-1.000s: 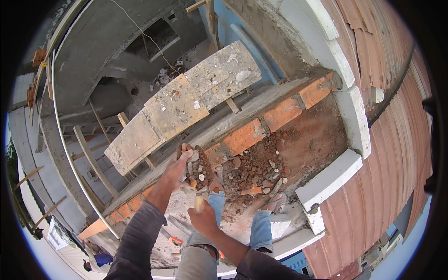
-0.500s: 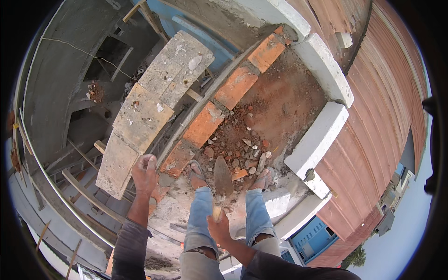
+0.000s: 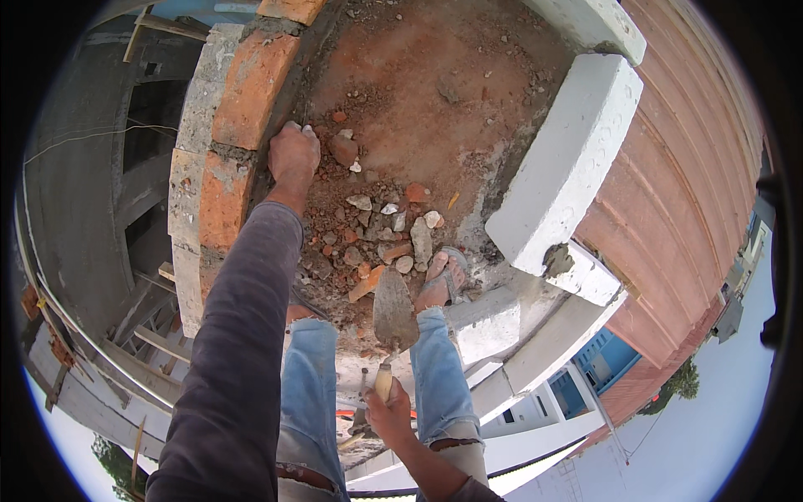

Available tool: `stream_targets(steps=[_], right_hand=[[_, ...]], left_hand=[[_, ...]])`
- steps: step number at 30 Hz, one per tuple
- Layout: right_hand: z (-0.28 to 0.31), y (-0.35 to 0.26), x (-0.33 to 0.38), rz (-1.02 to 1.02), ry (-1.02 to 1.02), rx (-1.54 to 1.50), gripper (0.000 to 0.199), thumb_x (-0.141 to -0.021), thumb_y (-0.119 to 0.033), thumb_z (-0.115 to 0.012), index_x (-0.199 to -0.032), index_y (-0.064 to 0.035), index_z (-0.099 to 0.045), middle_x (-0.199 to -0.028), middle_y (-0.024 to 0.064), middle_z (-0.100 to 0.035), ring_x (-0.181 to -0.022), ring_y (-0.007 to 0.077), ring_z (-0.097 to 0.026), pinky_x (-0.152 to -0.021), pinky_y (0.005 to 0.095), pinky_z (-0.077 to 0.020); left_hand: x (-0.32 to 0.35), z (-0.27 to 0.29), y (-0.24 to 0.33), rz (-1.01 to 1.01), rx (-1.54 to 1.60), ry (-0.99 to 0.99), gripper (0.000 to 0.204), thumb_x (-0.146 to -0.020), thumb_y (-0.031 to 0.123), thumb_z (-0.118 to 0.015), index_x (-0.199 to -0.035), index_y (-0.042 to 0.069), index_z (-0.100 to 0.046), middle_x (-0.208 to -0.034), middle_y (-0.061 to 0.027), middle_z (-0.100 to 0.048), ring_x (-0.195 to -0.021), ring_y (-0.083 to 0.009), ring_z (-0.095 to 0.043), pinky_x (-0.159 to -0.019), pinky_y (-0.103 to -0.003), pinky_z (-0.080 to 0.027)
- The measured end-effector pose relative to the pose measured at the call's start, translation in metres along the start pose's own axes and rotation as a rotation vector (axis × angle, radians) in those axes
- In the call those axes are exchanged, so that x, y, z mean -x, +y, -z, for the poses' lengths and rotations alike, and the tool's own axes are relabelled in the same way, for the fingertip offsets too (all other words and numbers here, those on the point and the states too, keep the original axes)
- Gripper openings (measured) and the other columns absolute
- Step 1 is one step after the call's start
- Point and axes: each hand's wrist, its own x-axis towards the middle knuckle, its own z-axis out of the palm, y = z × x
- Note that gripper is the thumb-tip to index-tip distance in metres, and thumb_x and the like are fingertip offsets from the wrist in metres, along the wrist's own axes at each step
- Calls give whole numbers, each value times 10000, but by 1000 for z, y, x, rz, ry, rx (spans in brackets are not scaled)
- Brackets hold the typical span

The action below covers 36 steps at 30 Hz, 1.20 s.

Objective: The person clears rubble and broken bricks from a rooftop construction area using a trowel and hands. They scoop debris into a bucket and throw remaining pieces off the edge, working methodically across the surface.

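A trowel (image 3: 394, 309) with a pointed, mortar-smeared blade and pale wooden handle is gripped in my right hand (image 3: 390, 417), low between my knees, its blade pointing away from me. My left hand (image 3: 293, 159) reaches far forward, its fingers curled down on the inner side of the orange brick (image 3: 253, 90) course. Whatever those fingers hold, if anything, is hidden beneath them. A second orange brick (image 3: 224, 199) lies nearer, beside my left forearm, with grey mortar between the two. Close to my left hand on the dirt is a reddish lump of rubble (image 3: 343, 149).
White blocks (image 3: 577, 159) border the reddish dirt (image 3: 393, 75) on the right. Broken rubble (image 3: 400, 224) lies in front of my feet. A plank ledge (image 3: 185, 197) runs outside the bricks, with a drop to the left. Rusty corrugated roofing (image 3: 669, 176) spreads to the right.
My left hand has moved from beside the planks, forward and over the bricks to their inner side. The view has shifted. My right hand still holds the trowel low.
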Motion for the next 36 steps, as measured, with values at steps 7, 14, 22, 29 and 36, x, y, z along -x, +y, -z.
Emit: stream_targets(steps=[7,14,22,29,36], right_hand=[[5,-34,-2,27,-17,-45,127,-969,-112,-683,-1012,-53,-579,-742,1,-590,-569,77,-535,-489,291,-426],[6,-29,-14,-143,42,-18,176,-921,-164,-712,-982,-29,-616,-792,29,-627,-655,138,-601,-582,335,-500],[21,-28,-10,243,-12,106,373,-944,-212,-740,-1235,4,-652,-1124,133,-748,-1085,222,-694,-916,370,-523],[35,-82,-70,532,172,193,362,-985,-194,-682,-1259,18,-576,-984,179,-730,-892,261,-720,-763,414,-541],[24,-348,-302,773,478,231,395,-985,-236,-660,-1182,62,-489,-1029,333,-683,-995,528,-679,-886,563,-522]], left_hand=[[53,16,-1,47,-101,-37,368,-985,414,-649,-1177,111,-734,-1186,-169,-745,-1116,-366,-705,-960,-486,-559],[219,-14,81,-505,284,-357,297,-932,275,-768,-1072,13,-756,-988,-171,-763,-896,-290,-747,-807,-408,-572],[316,-79,246,-848,358,-448,198,-920,224,-738,-1007,57,-678,-989,-148,-671,-940,-377,-697,-834,-481,-575],[280,-50,224,-845,508,-146,406,-894,227,-806,-1241,51,-689,-1158,-151,-682,-1052,-322,-687,-902,-431,-560],[78,98,33,-563,16,534,548,-951,309,-761,-1383,38,-560,-1423,-219,-534,-1343,-396,-500,-1129,-511,-405]])
